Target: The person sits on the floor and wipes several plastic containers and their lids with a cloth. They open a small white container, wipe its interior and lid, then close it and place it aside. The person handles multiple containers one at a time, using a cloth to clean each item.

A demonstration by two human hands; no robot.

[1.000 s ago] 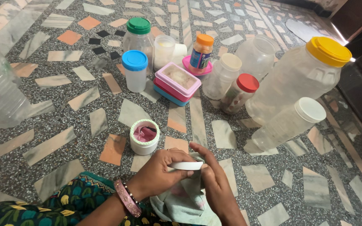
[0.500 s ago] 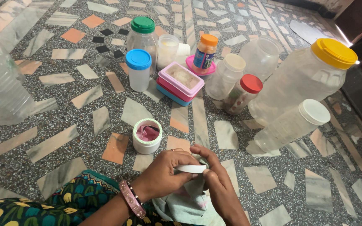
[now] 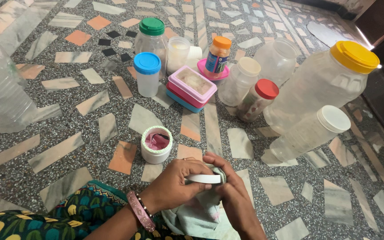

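My left hand [image 3: 174, 183] and my right hand [image 3: 231, 195] meet low in the middle of the view, both closed around a flat white round lid [image 3: 204, 178] held edge-on. A pale green cloth [image 3: 197, 212] is bunched under and between the hands, and the right fingers press it against the lid. A pink bangle sits on my left wrist. Just beyond the hands stands a small open white tub [image 3: 156, 144] with something pink inside it.
On the mosaic stone floor [image 3: 67, 115] stand several plastic jars: a blue-capped one [image 3: 147, 74], a green-capped one [image 3: 151, 36], a red-capped one [image 3: 256, 100], a big yellow-lidded jar [image 3: 325, 84], a white-capped jar lying down [image 3: 310, 132], a pink lunch box [image 3: 190, 88]. A large clear container [image 3: 1, 95] lies left.
The hands stay in place; my right fingers have shifted slightly over the lid with the cloth. The view moved a little between the earliest frame and the later ones.
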